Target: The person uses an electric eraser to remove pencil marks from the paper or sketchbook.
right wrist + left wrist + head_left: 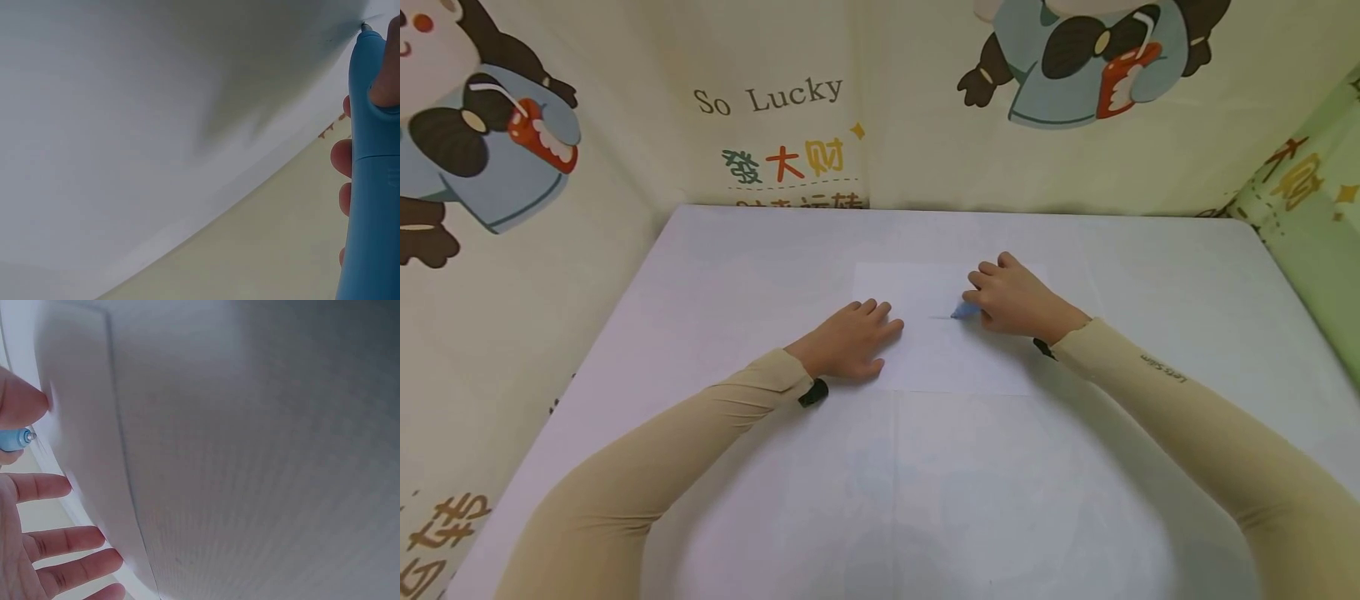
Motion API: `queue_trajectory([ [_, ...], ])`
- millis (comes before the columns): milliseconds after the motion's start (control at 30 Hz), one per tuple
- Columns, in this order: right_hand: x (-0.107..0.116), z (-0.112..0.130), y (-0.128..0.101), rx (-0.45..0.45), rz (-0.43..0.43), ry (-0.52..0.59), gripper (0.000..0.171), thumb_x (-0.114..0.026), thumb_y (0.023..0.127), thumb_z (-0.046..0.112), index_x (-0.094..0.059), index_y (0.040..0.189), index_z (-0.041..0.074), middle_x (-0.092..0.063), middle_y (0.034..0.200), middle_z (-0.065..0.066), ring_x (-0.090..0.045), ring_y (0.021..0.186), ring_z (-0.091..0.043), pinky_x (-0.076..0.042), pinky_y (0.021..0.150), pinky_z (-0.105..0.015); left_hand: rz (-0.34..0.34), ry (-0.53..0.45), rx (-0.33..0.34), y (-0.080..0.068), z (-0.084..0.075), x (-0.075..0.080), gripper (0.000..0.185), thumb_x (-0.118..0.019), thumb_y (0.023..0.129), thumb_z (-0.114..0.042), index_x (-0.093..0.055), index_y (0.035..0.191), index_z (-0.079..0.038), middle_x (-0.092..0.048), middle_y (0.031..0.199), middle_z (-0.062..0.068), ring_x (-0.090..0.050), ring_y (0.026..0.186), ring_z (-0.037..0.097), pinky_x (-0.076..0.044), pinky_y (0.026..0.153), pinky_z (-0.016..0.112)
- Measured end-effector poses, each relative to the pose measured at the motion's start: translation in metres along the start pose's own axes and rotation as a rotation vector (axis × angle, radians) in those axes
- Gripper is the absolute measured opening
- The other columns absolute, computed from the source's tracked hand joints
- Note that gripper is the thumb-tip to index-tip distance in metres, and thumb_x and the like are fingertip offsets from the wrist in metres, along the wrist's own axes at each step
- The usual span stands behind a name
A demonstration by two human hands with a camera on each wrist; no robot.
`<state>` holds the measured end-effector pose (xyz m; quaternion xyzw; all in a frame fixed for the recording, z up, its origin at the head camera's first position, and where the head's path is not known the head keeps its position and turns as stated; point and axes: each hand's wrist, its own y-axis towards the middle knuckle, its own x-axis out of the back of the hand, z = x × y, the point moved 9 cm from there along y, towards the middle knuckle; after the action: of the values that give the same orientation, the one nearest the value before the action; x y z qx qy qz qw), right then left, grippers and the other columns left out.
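Note:
A sheet of white paper (940,367) lies on the white table. My right hand (1022,298) grips a thick blue pen (377,187), its fingers wrapped around the body and the thumb pressed near the front. In the head view the pen's blue tip end (966,310) meets the paper at the right end of a short, thin line (938,317). The metal point (366,27) shows in the right wrist view. To the left of the line, my left hand (850,342) rests with spread fingers on the sheet's left part. Its fingertips (94,537) touch the paper in the left wrist view.
The white tabletop (775,500) extends around the sheet, with faint creases in its covering. Behind it hangs a cream curtain (910,167) with printed figures and lettering; similar cloth stands at both sides. Dark wrist straps (814,393) show below the sleeves.

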<state>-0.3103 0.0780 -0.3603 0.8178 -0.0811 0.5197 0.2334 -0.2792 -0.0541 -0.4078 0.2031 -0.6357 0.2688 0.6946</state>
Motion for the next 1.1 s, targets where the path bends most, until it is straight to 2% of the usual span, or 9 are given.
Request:
queue_trajectory([
  [367, -0.0007, 0.0021, 0.0054, 0.003, 0.008, 0.018, 0.01, -0.06, 0.066, 0.0, -0.061, 0.07, 0.008, -0.047, 0.063, -0.006, -0.038, 0.06, -0.021, -0.028, 0.061, -0.034, 0.034, 0.013, 0.005, 0.0026, 0.0011, -0.0042, 0.047, -0.052, 0.085, -0.035, -0.046, 0.126, -0.012, -0.052, 0.115, 0.011, -0.051, 0.098, 0.025, -0.045, 0.088, 0.04],
  [800, -0.0006, -0.0026, -0.0013, -0.004, 0.007, 0.01, 0.011, -0.059, 0.064, -0.001, -0.06, 0.068, 0.009, -0.045, 0.062, -0.006, -0.037, 0.059, -0.021, -0.027, 0.061, -0.034, 0.008, 0.0, 0.003, -0.0002, 0.0007, -0.0005, 0.044, -0.053, 0.083, -0.032, -0.047, 0.122, -0.011, -0.052, 0.11, 0.01, -0.05, 0.094, 0.025, -0.045, 0.083, 0.039],
  [1100, 0.0007, 0.0021, 0.0047, 0.008, -0.011, 0.018, 0.01, -0.06, 0.066, 0.0, -0.061, 0.069, 0.009, -0.048, 0.063, -0.006, -0.039, 0.06, -0.021, -0.028, 0.061, -0.034, 0.041, 0.007, 0.01, 0.0017, 0.0016, -0.003, 0.047, -0.052, 0.085, -0.035, -0.046, 0.125, -0.013, -0.051, 0.114, 0.01, -0.05, 0.098, 0.025, -0.045, 0.087, 0.04],
])
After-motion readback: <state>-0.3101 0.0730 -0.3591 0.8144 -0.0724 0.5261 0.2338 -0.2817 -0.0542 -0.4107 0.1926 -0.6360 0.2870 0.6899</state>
